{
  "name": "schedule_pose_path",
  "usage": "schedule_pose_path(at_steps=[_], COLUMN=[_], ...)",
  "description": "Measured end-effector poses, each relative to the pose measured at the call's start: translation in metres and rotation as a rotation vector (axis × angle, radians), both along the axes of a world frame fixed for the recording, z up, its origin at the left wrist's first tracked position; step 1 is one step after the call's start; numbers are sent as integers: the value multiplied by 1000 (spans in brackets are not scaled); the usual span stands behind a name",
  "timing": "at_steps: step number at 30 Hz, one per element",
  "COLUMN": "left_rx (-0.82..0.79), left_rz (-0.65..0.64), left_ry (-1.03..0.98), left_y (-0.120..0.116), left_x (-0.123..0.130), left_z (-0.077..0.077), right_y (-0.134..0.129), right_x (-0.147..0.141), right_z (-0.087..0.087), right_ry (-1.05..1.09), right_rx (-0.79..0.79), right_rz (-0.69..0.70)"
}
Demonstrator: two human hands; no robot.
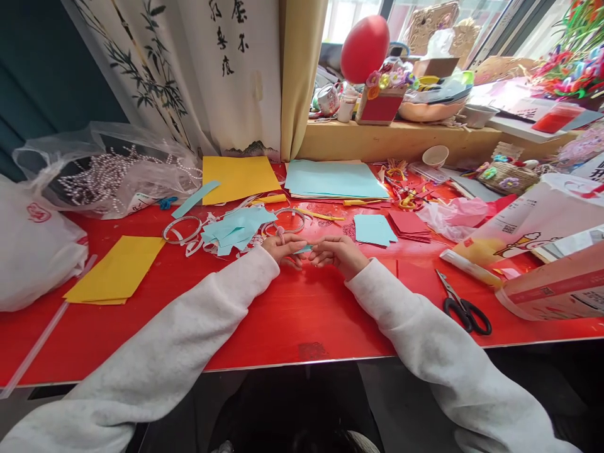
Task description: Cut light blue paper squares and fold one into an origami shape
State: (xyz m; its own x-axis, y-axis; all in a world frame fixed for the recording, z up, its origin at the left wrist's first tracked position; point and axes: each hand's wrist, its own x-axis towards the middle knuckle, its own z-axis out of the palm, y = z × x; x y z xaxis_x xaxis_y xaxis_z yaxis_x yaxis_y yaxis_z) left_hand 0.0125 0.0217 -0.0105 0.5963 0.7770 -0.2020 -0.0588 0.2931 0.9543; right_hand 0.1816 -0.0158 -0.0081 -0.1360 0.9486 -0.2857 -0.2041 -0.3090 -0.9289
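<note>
Between my two hands, just above the red table (311, 314), is a small piece of light blue paper (304, 249). My left hand (284, 247) pinches it from the left, and a ring shows on one finger. From the right, the fingers of my right hand (340, 253) close on its other end. Most of the paper is hidden by my fingers. Beside my left hand lies a pile of blue paper scraps (236, 229). A stack of small blue paper pieces (374, 229) and a stack of red paper pieces (409, 226) lie beyond my right hand.
Black-handled scissors (465, 308) lie at the right near large paper cups (557, 283). Yellow sheets (116, 270) and a plastic bag (33, 245) are at the left. Blue sheets (335, 179), yellow card (238, 179) and metal rings (183, 230) lie farther back.
</note>
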Motion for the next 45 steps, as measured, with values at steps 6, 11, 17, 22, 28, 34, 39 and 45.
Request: schedule_pose_path(at_steps=[6, 11, 17, 22, 28, 34, 39, 45], left_rx=[136, 345, 293, 238, 176, 172, 129, 168], left_rz=[75, 123, 26, 66, 93, 50, 28, 11], left_ry=[100, 219, 207, 129, 115, 46, 18, 47], left_y=[1, 0, 3, 4, 2, 3, 2, 6], left_x=[7, 8, 4, 2, 4, 2, 1, 0], left_z=[-6, -10, -16, -11, -5, -9, -8, -10], right_y=[0, 1, 0, 2, 2, 2, 2, 1], right_x=[-2, -2, -7, -4, 0, 1, 3, 2], right_z=[-3, -7, -5, -6, -5, -2, -3, -2], right_ry=[88, 124, -40, -34, 6, 21, 73, 122], right_rx=[-72, -99, 15, 38, 97, 33, -18, -71], right_rz=[147, 141, 28, 112, 133, 48, 23, 90])
